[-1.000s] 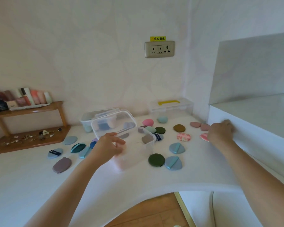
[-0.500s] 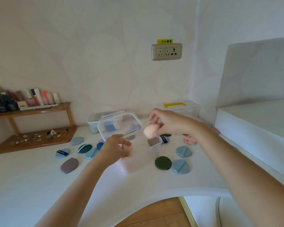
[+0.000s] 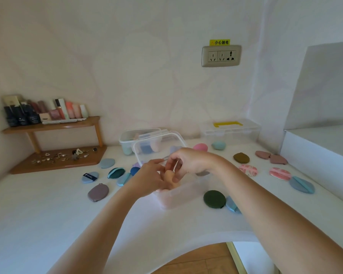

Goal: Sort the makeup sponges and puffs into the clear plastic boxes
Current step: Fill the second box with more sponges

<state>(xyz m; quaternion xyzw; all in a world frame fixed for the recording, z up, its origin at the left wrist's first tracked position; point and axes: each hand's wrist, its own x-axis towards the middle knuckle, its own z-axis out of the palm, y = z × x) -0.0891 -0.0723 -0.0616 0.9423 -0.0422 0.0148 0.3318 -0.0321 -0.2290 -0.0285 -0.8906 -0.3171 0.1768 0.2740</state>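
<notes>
Right hand (image 3: 183,165) pinches a peach sponge (image 3: 169,175) over the clear box (image 3: 179,198) (left hand (image 3: 147,175) at its rim, grip unclear); next, probably, release inside.

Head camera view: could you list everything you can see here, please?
open clear box: one, lid raised, table centre.
sponge-filled box: one, clear, by the wall.
yellow-handled box: one, clear, closed, by the wall.
egg sponges: two, pink sponge and pale blue sponge, behind the open box.
flat puffs: at least fourteen; blues, greens, mauves, pinks; scattered on both sides.
wooden shelf: one, brown, left corner, holding bottles.
wall socket: one, beige.
left hand: at the open box, grip unclear.
right hand: pinches peach sponge over the open box.
</notes>
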